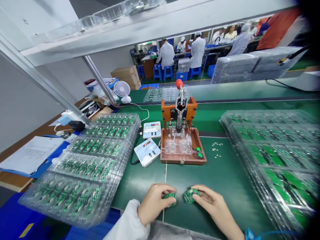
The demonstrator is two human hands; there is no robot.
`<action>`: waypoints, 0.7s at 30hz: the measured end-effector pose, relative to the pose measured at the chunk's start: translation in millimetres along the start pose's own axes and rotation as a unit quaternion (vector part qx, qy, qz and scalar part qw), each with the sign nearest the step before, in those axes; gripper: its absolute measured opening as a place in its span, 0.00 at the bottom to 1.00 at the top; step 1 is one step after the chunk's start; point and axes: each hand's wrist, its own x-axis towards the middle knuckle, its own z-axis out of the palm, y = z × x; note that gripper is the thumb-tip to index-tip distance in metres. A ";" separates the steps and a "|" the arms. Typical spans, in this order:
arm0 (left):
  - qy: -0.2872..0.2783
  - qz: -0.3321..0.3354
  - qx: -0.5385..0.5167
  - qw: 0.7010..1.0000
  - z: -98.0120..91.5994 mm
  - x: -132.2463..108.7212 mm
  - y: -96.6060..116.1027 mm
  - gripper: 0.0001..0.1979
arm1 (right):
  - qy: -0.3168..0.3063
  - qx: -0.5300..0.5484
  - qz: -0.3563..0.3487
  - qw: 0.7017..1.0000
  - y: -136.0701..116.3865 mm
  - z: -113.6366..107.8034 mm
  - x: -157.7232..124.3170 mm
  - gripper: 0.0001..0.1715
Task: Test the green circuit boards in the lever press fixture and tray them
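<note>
My left hand (158, 200) grips a small green circuit board (171, 198) between thumb and fingers, just above the green work surface. Opposite it, my right hand (208, 200) pinches another green circuit board (189, 196) with a pale round part near its top edge. A short gap separates the two boards. Beyond my hands stands a test fixture (183, 160) with a brown wooden base, clear acrylic plates, a red-tipped toggle clamp (179, 100) and two green buttons. I cannot make out any board lying in the fixture.
Stacked clear trays (82, 181) of green boards lie left; more stacked trays (272, 156) lie right. Two white meters (147, 152) with red digits sit beside the fixture. Small pale pieces (217, 150) are scattered right of it. A fan (122, 90) stands behind; people work farther back.
</note>
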 end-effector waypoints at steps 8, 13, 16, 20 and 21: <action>0.112 0.222 0.247 0.937 18.7 32.5 4.1 0.09 | 0.031 -0.344 -0.293 0.892 -22.3 -11.6 14.4 0.16; 0.077 0.217 0.232 0.945 28.9 32.1 2.4 0.14 | -0.044 -0.408 -0.281 0.867 -18.6 -7.7 3.1 0.19; 0.005 0.209 0.177 0.962 13.8 23.9 -0.7 0.29 | -0.074 -0.371 -0.238 0.895 -19.7 -9.0 -3.8 0.23; -0.068 0.233 0.194 0.950 -5.9 15.6 -6.1 0.21 | -0.120 -0.347 -0.196 0.909 -25.9 -14.8 -8.0 0.29; -0.070 0.240 0.202 0.947 -6.7 14.6 -7.3 0.20 | -0.128 -0.345 -0.189 0.910 -26.6 -16.6 -8.1 0.31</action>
